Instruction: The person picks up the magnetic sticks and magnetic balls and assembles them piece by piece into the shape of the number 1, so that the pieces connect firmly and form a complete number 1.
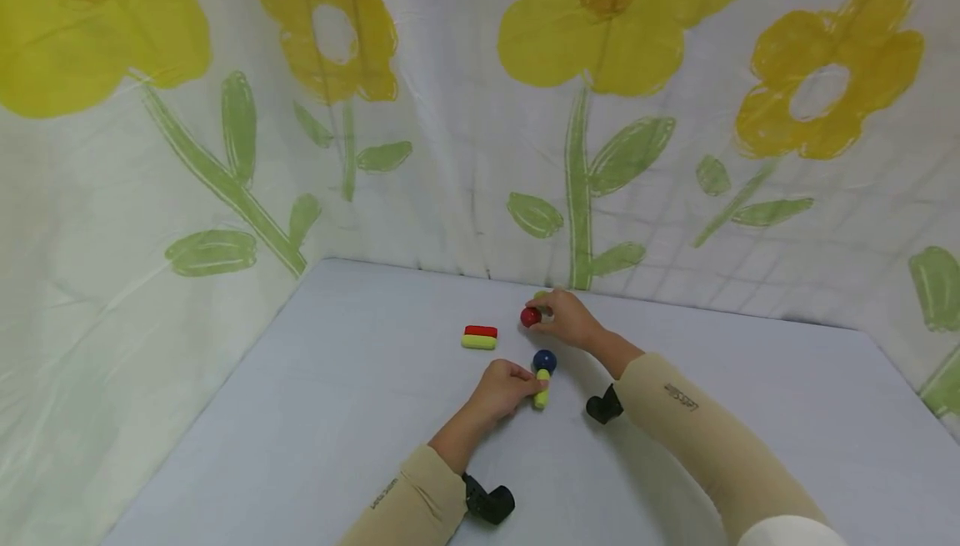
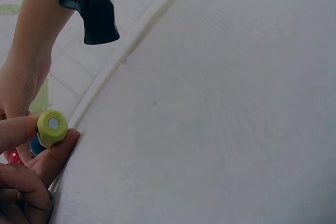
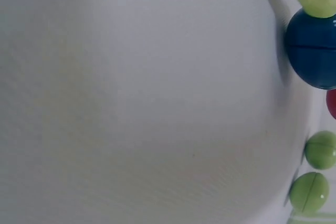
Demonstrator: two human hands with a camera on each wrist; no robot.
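Thumb and fingertips of my left hand (image 1: pixel 501 388) pinch a yellow-green rod (image 1: pixel 541 399), whose far end touches a dark blue ball (image 1: pixel 545 361). The rod's near end (image 2: pixel 51 135) shows a small silver disc in the left wrist view. Farther back, my right hand (image 1: pixel 566 318) pinches a glossy red ball (image 1: pixel 530 317) between thumb and fingers. Two green balls (image 3: pixel 320 150) (image 3: pixel 308 193) sit close together in the right wrist view; in the head view the right hand partly hides them.
Left of the hands, a red rod (image 1: pixel 481 332) and a yellow rod (image 1: pixel 478 343) lie side by side on the white table (image 1: pixel 337 379). A flower-patterned curtain (image 1: pixel 450 154) hangs behind the table. Black wrist cameras (image 1: pixel 491 503) stick out near both sleeves.
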